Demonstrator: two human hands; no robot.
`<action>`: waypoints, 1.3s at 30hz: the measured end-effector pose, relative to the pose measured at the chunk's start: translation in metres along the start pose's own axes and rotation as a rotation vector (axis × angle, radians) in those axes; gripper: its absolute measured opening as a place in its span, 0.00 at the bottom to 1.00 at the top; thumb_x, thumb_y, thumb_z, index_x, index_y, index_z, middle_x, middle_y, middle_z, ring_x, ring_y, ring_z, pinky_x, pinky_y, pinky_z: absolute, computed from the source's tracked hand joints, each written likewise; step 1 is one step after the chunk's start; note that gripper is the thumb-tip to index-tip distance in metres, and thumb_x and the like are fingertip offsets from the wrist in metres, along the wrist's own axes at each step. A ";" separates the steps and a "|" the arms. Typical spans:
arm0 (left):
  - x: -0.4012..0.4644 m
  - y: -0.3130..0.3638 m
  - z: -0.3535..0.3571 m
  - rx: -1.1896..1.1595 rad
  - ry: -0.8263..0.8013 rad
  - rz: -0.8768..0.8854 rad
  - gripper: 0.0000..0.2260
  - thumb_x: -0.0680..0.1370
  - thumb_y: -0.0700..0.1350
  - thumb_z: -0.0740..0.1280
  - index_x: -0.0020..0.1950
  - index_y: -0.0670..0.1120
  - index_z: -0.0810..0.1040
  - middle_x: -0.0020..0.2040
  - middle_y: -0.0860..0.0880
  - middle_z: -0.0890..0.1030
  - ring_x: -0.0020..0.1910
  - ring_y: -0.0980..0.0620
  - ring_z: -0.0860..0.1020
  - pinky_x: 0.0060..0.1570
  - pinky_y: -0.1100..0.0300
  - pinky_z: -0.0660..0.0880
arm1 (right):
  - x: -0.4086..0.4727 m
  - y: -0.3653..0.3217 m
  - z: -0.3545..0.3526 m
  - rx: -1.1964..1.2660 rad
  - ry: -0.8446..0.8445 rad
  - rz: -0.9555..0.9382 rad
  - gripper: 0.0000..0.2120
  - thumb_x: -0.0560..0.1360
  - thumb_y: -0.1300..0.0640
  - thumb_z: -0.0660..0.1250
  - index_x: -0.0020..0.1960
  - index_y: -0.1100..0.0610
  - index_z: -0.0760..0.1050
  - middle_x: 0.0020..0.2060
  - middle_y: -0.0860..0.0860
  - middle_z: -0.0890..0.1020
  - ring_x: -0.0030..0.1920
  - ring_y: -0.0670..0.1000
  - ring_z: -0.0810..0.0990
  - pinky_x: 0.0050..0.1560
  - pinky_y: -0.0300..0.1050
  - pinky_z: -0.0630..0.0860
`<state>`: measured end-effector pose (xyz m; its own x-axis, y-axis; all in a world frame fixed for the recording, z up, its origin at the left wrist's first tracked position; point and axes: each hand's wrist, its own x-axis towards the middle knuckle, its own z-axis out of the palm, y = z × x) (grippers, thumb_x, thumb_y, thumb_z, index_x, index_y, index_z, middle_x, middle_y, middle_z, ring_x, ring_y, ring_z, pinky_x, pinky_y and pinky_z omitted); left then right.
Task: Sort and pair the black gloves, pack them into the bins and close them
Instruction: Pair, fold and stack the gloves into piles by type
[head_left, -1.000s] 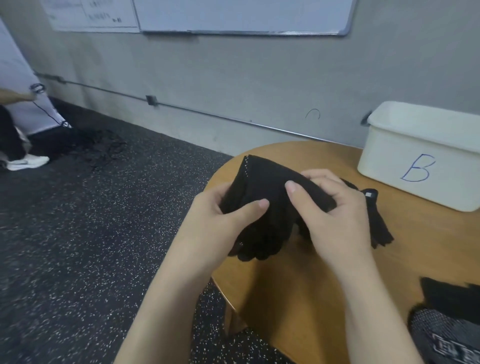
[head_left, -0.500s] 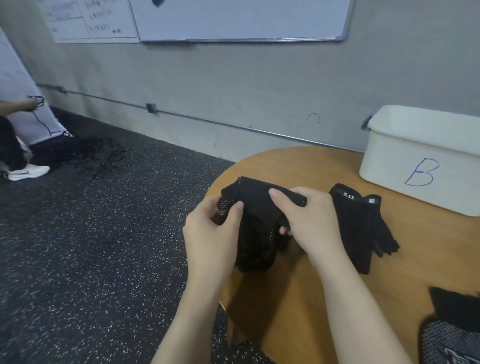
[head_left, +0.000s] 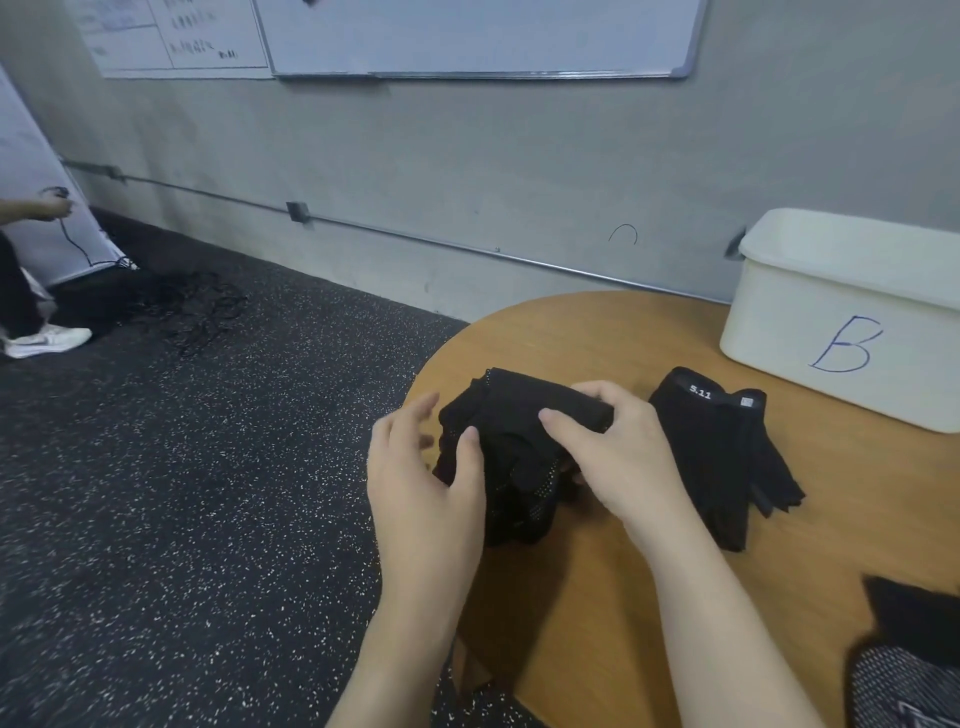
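Black glove bundle (head_left: 519, 441) low at the tabletop (head_left: 597, 597) edge, right hand (head_left: 618, 457) pinching its cuff, left hand (head_left: 426, 483) loosened since a moment ago, fingers spread, only thumb touching, second glove (head_left: 727, 452) just right.

Hands: 2, left hand (head_left: 426, 483) and right hand (head_left: 618, 457). Glove bundle (head_left: 519, 410): 1, number of gloves inside unreadable. Flat 5.11 glove (head_left: 717, 452): 1. Cropped gloves (head_left: 914, 618) at lower right: at least 2. Bin B (head_left: 831, 322): 1. Table (head_left: 597, 597): 1. Whiteboards (head_left: 478, 36): 2.
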<state>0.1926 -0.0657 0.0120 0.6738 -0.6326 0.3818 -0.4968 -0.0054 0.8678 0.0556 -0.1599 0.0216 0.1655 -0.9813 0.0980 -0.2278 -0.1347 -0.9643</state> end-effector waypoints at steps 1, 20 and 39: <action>0.001 0.001 0.000 0.073 -0.006 0.096 0.16 0.82 0.48 0.69 0.70 0.53 0.76 0.67 0.54 0.75 0.64 0.58 0.74 0.64 0.57 0.72 | 0.000 -0.001 0.000 -0.014 0.010 -0.038 0.08 0.75 0.49 0.75 0.51 0.41 0.79 0.40 0.34 0.84 0.39 0.40 0.84 0.35 0.37 0.78; -0.008 -0.016 0.011 0.178 -0.329 0.138 0.22 0.87 0.53 0.53 0.80 0.52 0.68 0.81 0.54 0.64 0.80 0.60 0.60 0.72 0.76 0.50 | -0.005 0.008 0.003 -0.372 0.285 -0.121 0.11 0.79 0.44 0.68 0.54 0.51 0.82 0.43 0.43 0.83 0.49 0.49 0.82 0.45 0.45 0.77; -0.122 0.052 0.008 0.036 -0.468 0.249 0.21 0.85 0.46 0.58 0.79 0.54 0.69 0.80 0.57 0.65 0.80 0.58 0.60 0.79 0.52 0.62 | -0.132 -0.019 -0.116 -0.613 0.321 -0.044 0.11 0.80 0.50 0.66 0.39 0.46 0.78 0.30 0.42 0.80 0.35 0.45 0.79 0.37 0.48 0.79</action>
<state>0.0801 0.0047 0.0078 0.2211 -0.8962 0.3846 -0.6347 0.1672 0.7545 -0.0732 -0.0438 0.0555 -0.0830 -0.9525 0.2930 -0.7439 -0.1364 -0.6542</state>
